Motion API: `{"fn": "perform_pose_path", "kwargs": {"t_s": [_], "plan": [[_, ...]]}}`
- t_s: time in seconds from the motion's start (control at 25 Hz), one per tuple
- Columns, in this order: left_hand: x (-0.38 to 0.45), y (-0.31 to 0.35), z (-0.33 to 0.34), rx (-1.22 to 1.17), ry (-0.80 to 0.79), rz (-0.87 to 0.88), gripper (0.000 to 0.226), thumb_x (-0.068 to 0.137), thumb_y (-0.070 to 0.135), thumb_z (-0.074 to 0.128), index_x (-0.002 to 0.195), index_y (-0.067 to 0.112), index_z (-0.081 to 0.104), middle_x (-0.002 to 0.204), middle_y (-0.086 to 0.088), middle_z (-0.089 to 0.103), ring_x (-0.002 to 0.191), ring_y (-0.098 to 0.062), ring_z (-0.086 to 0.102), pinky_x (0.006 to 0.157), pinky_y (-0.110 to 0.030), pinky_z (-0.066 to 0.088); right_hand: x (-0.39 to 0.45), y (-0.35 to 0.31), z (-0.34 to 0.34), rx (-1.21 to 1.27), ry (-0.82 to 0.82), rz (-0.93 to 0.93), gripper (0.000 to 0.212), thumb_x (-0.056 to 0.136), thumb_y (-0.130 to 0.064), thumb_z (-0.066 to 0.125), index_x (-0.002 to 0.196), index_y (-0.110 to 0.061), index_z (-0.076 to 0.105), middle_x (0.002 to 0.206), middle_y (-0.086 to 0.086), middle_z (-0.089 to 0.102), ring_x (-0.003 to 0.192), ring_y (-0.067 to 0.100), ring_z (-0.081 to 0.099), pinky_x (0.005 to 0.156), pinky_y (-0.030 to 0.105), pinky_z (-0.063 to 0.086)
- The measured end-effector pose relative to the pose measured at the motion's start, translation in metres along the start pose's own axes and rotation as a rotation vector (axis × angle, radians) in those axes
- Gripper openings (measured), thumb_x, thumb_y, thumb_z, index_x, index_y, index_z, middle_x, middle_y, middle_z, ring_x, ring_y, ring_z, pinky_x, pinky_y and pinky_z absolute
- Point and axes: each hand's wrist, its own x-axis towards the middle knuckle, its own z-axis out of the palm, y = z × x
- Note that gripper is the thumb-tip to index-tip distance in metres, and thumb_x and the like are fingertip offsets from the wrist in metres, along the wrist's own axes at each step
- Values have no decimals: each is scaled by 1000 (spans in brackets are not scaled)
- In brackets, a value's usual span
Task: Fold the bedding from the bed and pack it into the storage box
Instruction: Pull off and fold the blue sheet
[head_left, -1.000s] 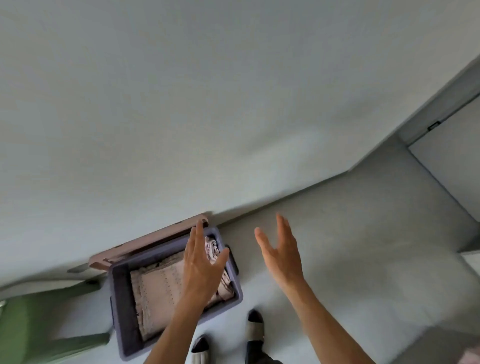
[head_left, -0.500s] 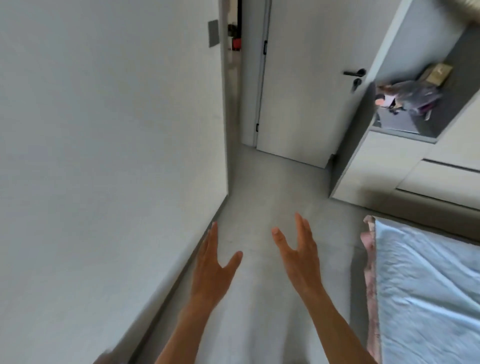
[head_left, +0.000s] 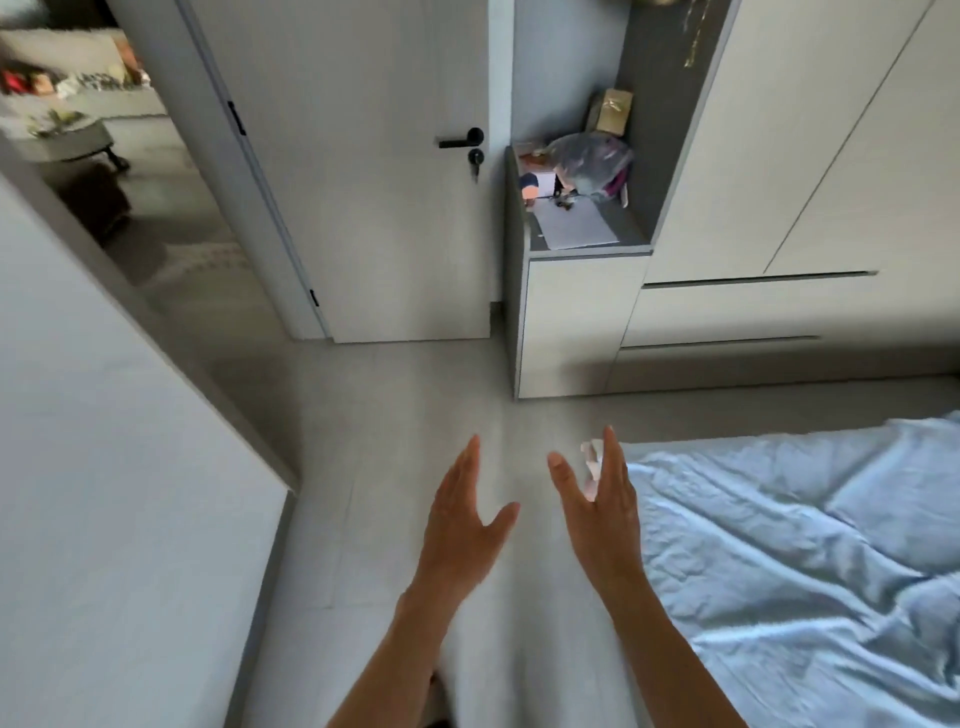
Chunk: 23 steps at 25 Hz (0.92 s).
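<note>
Hands empty: my left hand and right hand hover released beside the bed; next, I judge, gather its blue sheet.

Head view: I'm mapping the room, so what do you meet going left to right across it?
Wall → open doorway → door → left hand → right hand → light blue sheet on the bed
</note>
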Motion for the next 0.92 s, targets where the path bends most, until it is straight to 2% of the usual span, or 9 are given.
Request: {"fn": "perform_pose_path", "kwargs": {"t_s": [0.16, 0.36, 0.48, 0.6, 0.72, 0.8, 0.92], "plan": [[133, 10, 40, -2, -123, 75, 85, 91, 39, 62, 152, 40, 2, 162, 12, 13, 148, -10, 17, 120, -32, 20, 107, 23, 1, -9, 107, 111, 99, 69, -86, 39, 153, -40, 16, 161, -3, 23, 146, 21, 26, 117, 46, 27], [285, 67, 97, 62, -419, 300, 81, 93, 36, 61, 155, 33, 8, 162, 9, 15, 147, -12, 18, 119, -32, 21, 227, 36, -19, -53, 409, 283, 98, 73, -84, 39, 154, -33, 17, 161, -2, 24, 147, 19, 24, 119, 41, 23], [341, 106, 138, 57, -625, 372, 81, 92, 34, 62, 154, 37, 9, 161, 9, 18, 147, -10, 20, 117, -28, 21, 268, 48, -36, -11, 522, 431, 94, 75, -84, 42, 154, -38, 16, 161, -5, 23, 147, 19, 23, 119, 42, 23], [399, 149, 187, 89, -767, 477, 84, 91, 31, 63, 153, 40, 8, 160, 5, 22, 146, -12, 23, 118, -31, 26, 317, 72, -63, 4, 671, 526, 87, 80, -80, 44, 153, -41, 16, 161, -8, 24, 146, 20, 26, 119, 42, 24], [456, 192, 245, 136, -845, 585, 85, 91, 31, 63, 154, 39, 7, 160, 4, 23, 146, -13, 24, 117, -32, 26, 376, 99, -101, 7, 759, 596, 85, 82, -76, 45, 153, -40, 14, 161, -5, 22, 147, 20, 23, 119, 42, 23], [490, 219, 279, 148, -908, 670, 84, 91, 27, 62, 154, 36, 7, 160, 6, 22, 146, -10, 22, 118, -27, 22, 413, 115, -123, 38, 820, 625, 85, 82, -76, 45, 153, -40, 13, 161, -6, 22, 147, 20, 24, 118, 43, 24], [525, 252, 318, 162, -978, 711, 83, 92, 27, 62, 153, 38, 7, 160, 7, 22, 146, -9, 22, 118, -26, 22, 451, 123, -149, 35, 876, 665, 85, 81, -76, 46, 153, -42, 14, 161, -6, 23, 147, 19, 24, 117, 42, 25]]}}
